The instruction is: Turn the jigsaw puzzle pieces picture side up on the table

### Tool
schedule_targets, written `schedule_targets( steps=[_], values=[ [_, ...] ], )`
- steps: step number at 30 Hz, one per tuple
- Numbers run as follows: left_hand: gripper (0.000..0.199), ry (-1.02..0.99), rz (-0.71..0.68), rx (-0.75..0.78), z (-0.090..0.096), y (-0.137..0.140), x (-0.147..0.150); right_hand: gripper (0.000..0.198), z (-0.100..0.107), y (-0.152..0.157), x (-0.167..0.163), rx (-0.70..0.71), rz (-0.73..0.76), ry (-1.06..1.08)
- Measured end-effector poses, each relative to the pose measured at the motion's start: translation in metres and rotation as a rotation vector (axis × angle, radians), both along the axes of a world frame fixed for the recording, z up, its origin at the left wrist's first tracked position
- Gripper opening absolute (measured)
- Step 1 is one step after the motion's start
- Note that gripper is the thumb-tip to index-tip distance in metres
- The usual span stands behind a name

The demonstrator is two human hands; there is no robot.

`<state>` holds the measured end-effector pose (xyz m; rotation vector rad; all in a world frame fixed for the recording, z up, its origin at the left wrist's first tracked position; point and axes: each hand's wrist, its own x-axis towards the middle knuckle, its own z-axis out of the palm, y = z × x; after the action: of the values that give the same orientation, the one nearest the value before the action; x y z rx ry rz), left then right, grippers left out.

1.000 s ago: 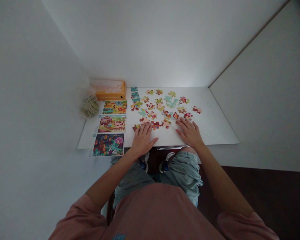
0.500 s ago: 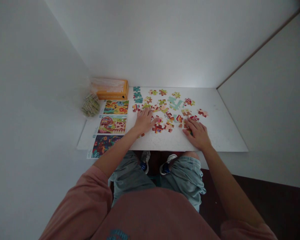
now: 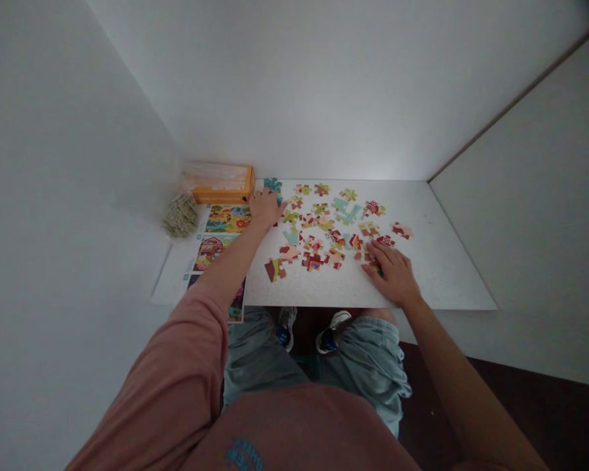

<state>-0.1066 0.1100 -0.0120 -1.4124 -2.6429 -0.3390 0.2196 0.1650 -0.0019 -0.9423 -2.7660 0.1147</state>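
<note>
My left hand (image 3: 266, 208) reaches to the back left of the table, palm down with the thumb held apart. Its fingertips lie beside the teal puzzle pieces (image 3: 273, 186), and part of the area under the palm is hidden. My right hand (image 3: 395, 273) rests flat with fingers spread at the right side of the scattered pieces. Under its fingers a small green and orange piece is partly covered, and a red barn piece (image 3: 385, 241) lies just beyond the fingertips. Between both hands several farm-coloured puzzle pieces (image 3: 313, 261) lie loose, with pale green pieces (image 3: 346, 210) behind them.
An orange box (image 3: 224, 194) stands at the back left corner. Beside it sits a clear bag of green pieces (image 3: 181, 216). Picture sheets (image 3: 228, 220) line the left side, partly under my left arm. White walls enclose the white table (image 3: 442, 261) at the back and sides.
My left hand has moved left and back, from the middle pieces toward the teal ones, uncovering pieces at the front left. My right hand has barely moved.
</note>
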Motion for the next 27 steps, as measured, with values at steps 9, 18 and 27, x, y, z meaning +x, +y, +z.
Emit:
schedule_targets(
  steps=[9, 18, 27],
  values=[
    [0.035, -0.024, -0.056, 0.007, 0.001, 0.001, -0.007, 0.042, -0.004, 0.003, 0.002, -0.011, -0.013, -0.008],
    [0.031, -0.044, -0.126, 0.009, 0.01, -0.034, -0.01, 0.042, -0.005, 0.003, 0.002, -0.02, -0.014, 0.0],
    [0.033, -0.023, -0.106, -0.016, 0.0, -0.048, 0.0, 0.041, -0.005, 0.001, 0.003, -0.021, -0.026, -0.006]
  ],
)
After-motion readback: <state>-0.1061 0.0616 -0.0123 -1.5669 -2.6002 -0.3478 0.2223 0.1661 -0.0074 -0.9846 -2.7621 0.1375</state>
